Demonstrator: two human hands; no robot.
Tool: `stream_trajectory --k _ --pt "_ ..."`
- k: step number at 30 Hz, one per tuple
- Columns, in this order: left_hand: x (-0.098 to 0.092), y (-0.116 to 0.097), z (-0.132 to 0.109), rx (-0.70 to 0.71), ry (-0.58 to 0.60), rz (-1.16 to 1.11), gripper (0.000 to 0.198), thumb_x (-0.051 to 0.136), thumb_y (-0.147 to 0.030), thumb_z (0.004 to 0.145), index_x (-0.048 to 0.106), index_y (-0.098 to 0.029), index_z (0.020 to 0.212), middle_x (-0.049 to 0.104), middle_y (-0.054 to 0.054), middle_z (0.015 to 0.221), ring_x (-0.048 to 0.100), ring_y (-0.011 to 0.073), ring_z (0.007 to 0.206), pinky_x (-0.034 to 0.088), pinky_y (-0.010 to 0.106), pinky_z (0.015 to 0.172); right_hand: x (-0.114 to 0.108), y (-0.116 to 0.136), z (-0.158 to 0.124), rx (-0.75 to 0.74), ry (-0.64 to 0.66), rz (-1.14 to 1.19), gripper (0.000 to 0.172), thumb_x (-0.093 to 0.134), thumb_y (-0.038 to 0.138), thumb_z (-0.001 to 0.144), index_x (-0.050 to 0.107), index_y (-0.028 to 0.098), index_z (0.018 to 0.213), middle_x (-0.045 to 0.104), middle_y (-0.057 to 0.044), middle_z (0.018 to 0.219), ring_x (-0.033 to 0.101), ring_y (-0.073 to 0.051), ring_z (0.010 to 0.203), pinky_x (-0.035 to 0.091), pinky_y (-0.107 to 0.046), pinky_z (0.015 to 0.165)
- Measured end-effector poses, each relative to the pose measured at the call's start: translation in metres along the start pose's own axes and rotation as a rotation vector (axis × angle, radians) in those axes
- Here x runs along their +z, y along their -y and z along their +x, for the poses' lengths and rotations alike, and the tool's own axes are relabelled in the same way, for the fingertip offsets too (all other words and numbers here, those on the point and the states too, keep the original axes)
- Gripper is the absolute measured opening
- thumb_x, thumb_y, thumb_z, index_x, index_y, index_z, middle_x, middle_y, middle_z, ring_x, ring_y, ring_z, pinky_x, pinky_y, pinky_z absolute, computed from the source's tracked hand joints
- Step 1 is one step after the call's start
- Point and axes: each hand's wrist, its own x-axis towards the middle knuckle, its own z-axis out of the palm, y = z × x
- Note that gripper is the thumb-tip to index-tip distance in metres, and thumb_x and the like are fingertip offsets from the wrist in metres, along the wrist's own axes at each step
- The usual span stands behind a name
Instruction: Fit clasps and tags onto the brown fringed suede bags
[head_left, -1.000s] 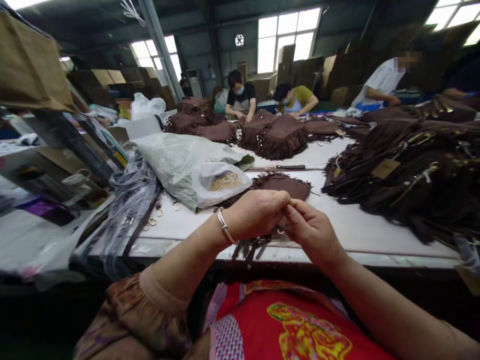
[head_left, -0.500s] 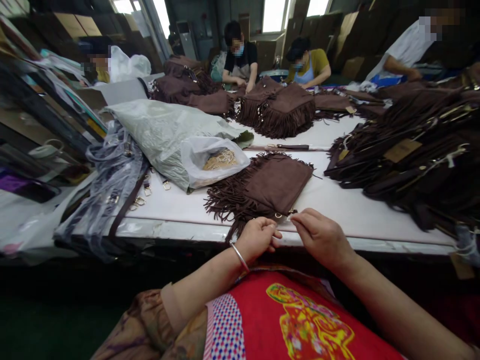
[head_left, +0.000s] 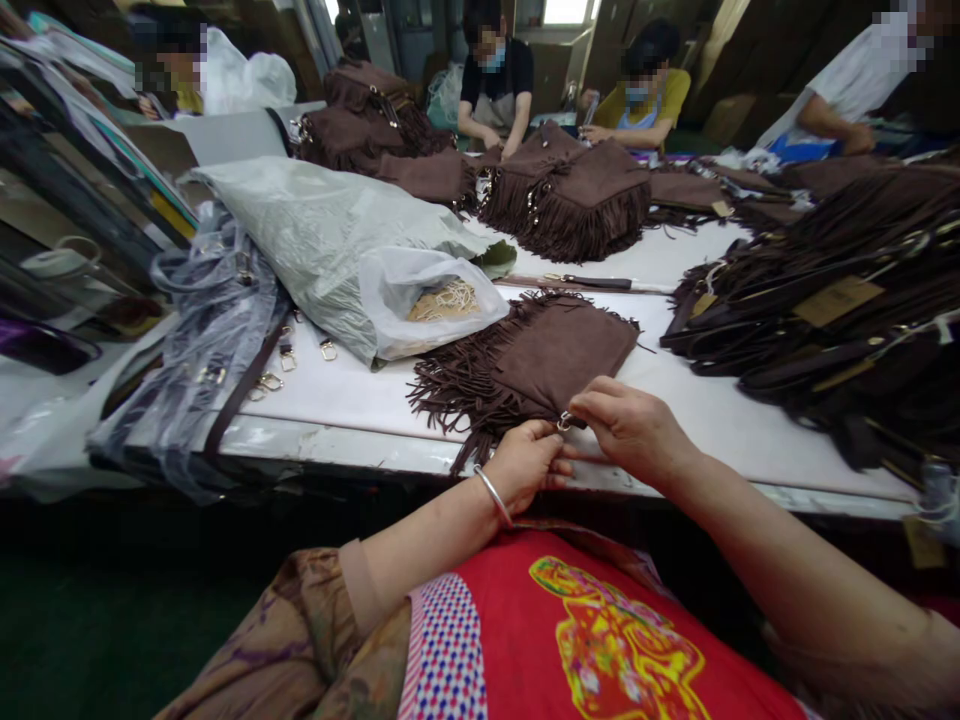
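Observation:
A dark brown fringed bag (head_left: pixel 566 345) lies flat on the white table, its fringe spread to the left and its near edge towards me. At its near corner is a small shiny metal ring (head_left: pixel 564 421). My left hand (head_left: pixel 529 465), with a silver bangle at the wrist, is closed with its thumb and index fingertip at this ring. My right hand (head_left: pixel 637 425) pinches just beside the ring, over the bag's corner. Whatever is between those right fingertips is too small and covered to make out.
A white plastic bag (head_left: pixel 382 320) of tan tags and strings lies beyond, against a large grey-green sack (head_left: pixel 330 235). Plastic-wrapped straps (head_left: pixel 202 360) and metal clasps (head_left: pixel 266 382) are at left. Stacked fringed bags (head_left: pixel 832 310) fill the right. Several people work across the table.
Both hands have come nearer the bag's corner, the right one moving up and slightly left against it. The metal ring now shows between the fingertips. The view has tilted down a little.

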Motion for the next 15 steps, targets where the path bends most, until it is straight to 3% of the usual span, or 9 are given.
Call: stream_trajectory --k 9,15 --pt "-0.003 0.000 -0.003 0.026 0.005 -0.034 0.015 0.048 -0.010 0.091 0.056 -0.014 0.103 0.063 0.002 0.077 0.051 0.0046 0.047 0.042 0.013 0.041 -0.020 0.013 0.005 -0.091 0.103 -0.301 0.015 0.055 0.015 0.088 0.069 0.020 0.091 0.060 -0.004 0.086 0.052 -0.016 0.074 0.026 -0.029 0.058" --pt "-0.003 0.000 -0.003 0.024 0.000 -0.030 0.014 0.049 -0.011 0.091 0.057 -0.015 0.102 0.063 0.001 0.076 0.051 0.0046 0.047 0.041 0.013 0.041 -0.019 0.015 0.009 -0.191 0.172 -0.372 0.012 0.058 0.011 0.085 0.066 0.020 0.086 0.059 -0.005 0.086 0.049 -0.018 0.075 0.026 -0.031 0.059"
